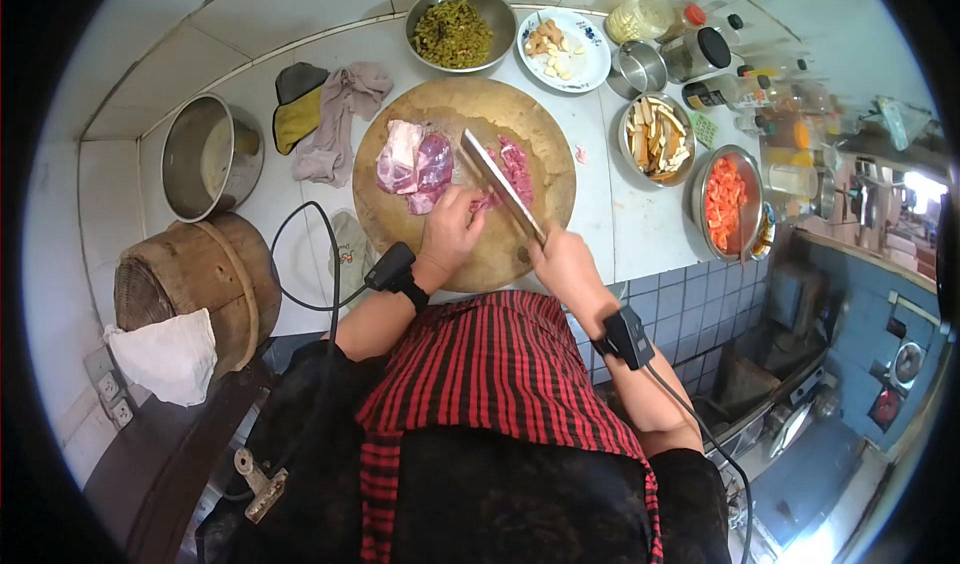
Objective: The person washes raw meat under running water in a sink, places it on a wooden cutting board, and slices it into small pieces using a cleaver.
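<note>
On a round wooden chopping board (400, 234) lie a large piece of raw meat (433, 164) at the left and some cut meat (515, 171) at the right. My right hand (568, 269) is closed around the handle of a cleaver (500, 184), whose blade points up and to the left between the two lots of meat. Close to the blade's left side, my left hand (452, 226) has its fingers bent together on a small reddish piece of meat (484, 203).
Behind the board stand a bowl of chopped greens (453, 34) and a plate of garlic and ginger (590, 72). Sliced pieces (657, 137), a bowl of red pieces (725, 202) and bottles (697, 54) are at the right. A metal pot (198, 159), cloths (343, 114) and a wooden barrel (200, 274) stand left.
</note>
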Demonstrator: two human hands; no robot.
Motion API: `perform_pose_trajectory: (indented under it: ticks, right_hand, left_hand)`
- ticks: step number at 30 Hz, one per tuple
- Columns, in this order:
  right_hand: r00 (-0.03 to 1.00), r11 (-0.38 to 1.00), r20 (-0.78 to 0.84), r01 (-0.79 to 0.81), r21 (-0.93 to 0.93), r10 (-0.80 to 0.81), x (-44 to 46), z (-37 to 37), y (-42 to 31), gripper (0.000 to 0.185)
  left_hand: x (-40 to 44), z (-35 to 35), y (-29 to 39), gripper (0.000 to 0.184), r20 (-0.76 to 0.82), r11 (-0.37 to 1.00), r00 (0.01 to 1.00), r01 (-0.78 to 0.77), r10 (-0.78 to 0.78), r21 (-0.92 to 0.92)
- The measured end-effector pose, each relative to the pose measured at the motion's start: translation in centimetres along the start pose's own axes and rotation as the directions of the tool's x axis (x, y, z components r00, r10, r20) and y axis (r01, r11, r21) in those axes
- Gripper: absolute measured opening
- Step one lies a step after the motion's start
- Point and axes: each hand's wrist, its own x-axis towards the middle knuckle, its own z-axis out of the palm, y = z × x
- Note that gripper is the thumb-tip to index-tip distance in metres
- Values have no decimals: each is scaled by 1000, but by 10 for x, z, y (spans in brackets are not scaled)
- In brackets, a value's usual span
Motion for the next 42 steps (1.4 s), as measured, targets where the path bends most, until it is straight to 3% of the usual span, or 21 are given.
perform_pose_trajectory:
  ticks: [2,5,7,10,12,18,22,26,29,31,35,37,38,42]
  right_hand:
    - [997,999,75,-20,-40,23,-17,2,3,23]
    - [995,998,86,-53,-22,55,-24,17,8,22]
    - [992,997,95,-79,5,78,-19,31,9,22]
    - [998,999,66,-19,-48,22,11,45,0,22]
    - [1000,999,-1,24,47,-24,34,48,-16,23]
    - [997,998,-73,35,49,-31,33,29,-11,24]
    - [999,1000,47,-4,-12,4,-9,2,-8,25]
    - [994,999,98,-54,-5,54,-33,11,6,23]
    - [992,998,110,-67,1,66,-30,34,15,24]
    - [994,997,84,-66,-49,70,-14,45,3,23]
    - [998,998,37,-53,-34,54,15,51,-10,24]
    - [1000,1000,-2,1,18,-1,14,41,-1,25]
    - [998,996,-33,60,67,-58,14,36,3,25]
    - [999,994,-46,23,104,-18,-12,19,4,26]
  left_hand:
    - [4,2,-6,14,21,999,1000,20,-19,-29]
    - [7,2,-12,12,73,997,996,-52,48,49]
    - [9,3,-12,11,21,988,990,-142,141,60]
    - [6,5,-14,10,109,985,989,-116,102,130]
    - [10,7,-15,10,84,983,990,-125,114,131]
    - [4,-7,4,20,29,997,997,-72,71,30]
    - [-5,-10,5,29,21,998,999,-36,35,59]
    - [-1,-3,-9,22,53,999,998,14,-16,41]
    - [-2,-4,-15,18,82,995,993,-88,84,55]
    - [-1,-3,-15,17,121,982,991,-75,54,174]
    - [-2,-3,-13,15,98,977,990,-122,106,177]
    - [0,-6,-8,20,106,984,983,-160,151,80]
    - [-2,-7,-4,20,98,984,984,-157,149,82]
    - [-14,-14,0,21,48,992,995,-88,84,87]
